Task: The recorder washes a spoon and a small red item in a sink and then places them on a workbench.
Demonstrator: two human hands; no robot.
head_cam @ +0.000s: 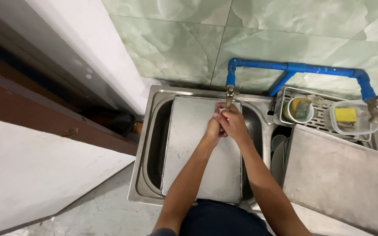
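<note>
My left hand (212,127) and my right hand (232,124) are pressed together under a brass tap (229,94) above a steel sink (152,144). A small object with a red and white part (224,115) shows between the fingers; what it is cannot be told. A flat steel tray (189,153) lies across the sink basin beneath the hands. The fingers of both hands are closed around each other.
A blue pipe (294,68) runs along the green tiled wall to a second tap (377,106). A wire rack (320,120) holds a cup with a sponge (300,109) and a clear tub with a yellow sponge (345,115). Another steel tray (342,175) covers the right basin.
</note>
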